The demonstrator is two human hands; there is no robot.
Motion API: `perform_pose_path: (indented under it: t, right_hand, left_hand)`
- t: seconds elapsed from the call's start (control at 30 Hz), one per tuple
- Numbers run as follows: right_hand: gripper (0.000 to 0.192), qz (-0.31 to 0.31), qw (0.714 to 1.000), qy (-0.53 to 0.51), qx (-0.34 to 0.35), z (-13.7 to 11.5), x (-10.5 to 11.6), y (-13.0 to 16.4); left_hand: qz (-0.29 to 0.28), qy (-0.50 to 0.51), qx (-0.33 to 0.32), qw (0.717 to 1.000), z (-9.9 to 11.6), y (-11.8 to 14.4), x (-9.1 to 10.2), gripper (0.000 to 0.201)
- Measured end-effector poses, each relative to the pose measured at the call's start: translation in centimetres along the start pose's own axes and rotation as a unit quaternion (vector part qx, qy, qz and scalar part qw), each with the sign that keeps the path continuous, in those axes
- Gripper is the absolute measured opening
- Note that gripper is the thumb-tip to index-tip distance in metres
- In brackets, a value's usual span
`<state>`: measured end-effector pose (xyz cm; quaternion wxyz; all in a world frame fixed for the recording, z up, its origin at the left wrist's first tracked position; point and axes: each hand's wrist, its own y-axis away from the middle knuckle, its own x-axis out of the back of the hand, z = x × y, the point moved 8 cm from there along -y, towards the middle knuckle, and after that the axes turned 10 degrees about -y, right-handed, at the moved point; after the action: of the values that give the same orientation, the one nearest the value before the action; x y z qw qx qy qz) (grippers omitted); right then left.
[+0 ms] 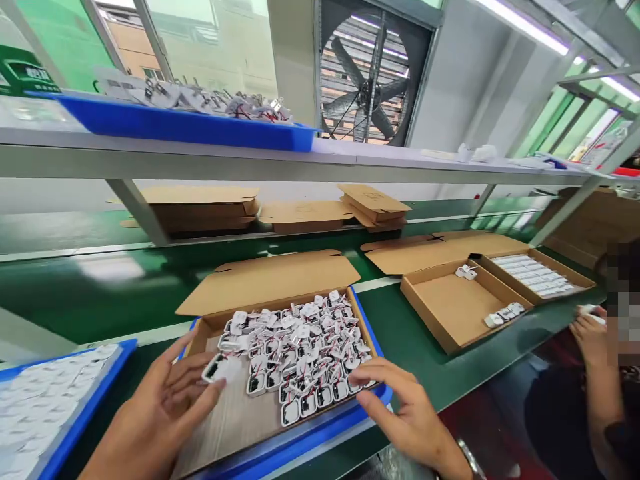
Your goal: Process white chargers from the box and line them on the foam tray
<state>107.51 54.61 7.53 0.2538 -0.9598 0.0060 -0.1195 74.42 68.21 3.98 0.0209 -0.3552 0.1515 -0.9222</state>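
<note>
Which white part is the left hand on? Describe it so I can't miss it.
Find the open cardboard box on the blue tray nearest the camera. At its left edge, the left hand touches one white part. It lies apart from the heaped pile, on bare cardboard.

Factory assembly line, small electronics. Long green worktop (415, 333) running the width of the view, marked with a pale stripe. Metal shelf (200, 157) on slanted struts above, carrying a blue tray (190, 127) of white parts. Large industrial exhaust fan (367, 73) set in the far wall; fluorescent tube lights (525, 25) overhead. Flat cardboard boxes (205, 208) stacked behind. Open cardboard box (270, 280) heaped with small white wired components (300, 347); further boxes (450, 307) with identical parts laid in rows. Second worker's hand (593, 333) at the neighbouring station, right.
</note>
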Motion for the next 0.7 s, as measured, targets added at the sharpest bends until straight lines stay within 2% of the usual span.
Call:
perform_pose_path:
  t: [0.03,0.1,0.13,0.2,0.3,0.37,0.43,0.5,0.6,0.7]
  right_hand:
    - [0.031,-0.012,0.999,-0.042,-0.021,0.9,-1.4,-0.4]
    - [0.033,-0.03,0.988,-0.137,-0.064,2.7,-4.1,-0.9]
    - [0.036,-0.034,0.98,-0.179,-0.082,3.5,-5.3,-1.1]
    - [0.039,-0.039,0.965,-0.233,-0.11,4.8,-6.9,-1.3]
    - [0.032,-0.044,0.967,-0.218,-0.124,5.8,-7.7,-1.6]
    - [0.029,-0.05,0.975,-0.182,-0.117,5.9,-7.6,-1.9]
    - [0.029,-0.065,0.981,-0.156,-0.092,5.4,-7.5,-2.1]
    - [0.032,-0.076,0.986,-0.136,-0.057,4.8,-7.5,-2.3]
    - [0.037,-0.064,0.994,-0.091,-0.001,4.0,-7.4,-2.4]
    - [0.039,-0.049,0.997,-0.041,0.035,3.2,-7.5,-2.3]
  left_hand:
    - [-0.026,0.029,-0.02,0.999,1.0,1.3,-0.6,0.079]
    - [-0.028,0.043,-0.086,0.995,4.0,3.8,-1.5,0.061]
    - [-0.026,0.028,-0.137,0.99,5.8,5.0,-2.2,0.05]
    - [-0.039,-0.011,-0.211,0.977,8.6,6.7,-4.0,0.039]
    - [-0.031,-0.049,-0.243,0.968,10.1,7.6,-5.3,0.033]
    - [-0.026,-0.062,-0.232,0.97,9.9,7.6,-5.4,0.028]
    - [-0.048,-0.04,-0.209,0.976,9.2,7.3,-5.5,0.027]
    - [-0.098,0.027,-0.166,0.981,8.3,7.0,-6.0,0.031]
    - [-0.166,0.16,-0.074,0.97,7.1,6.7,-7.2,0.035]
    - [-0.143,0.218,-0.027,0.965,6.5,6.4,-7.7,0.024]
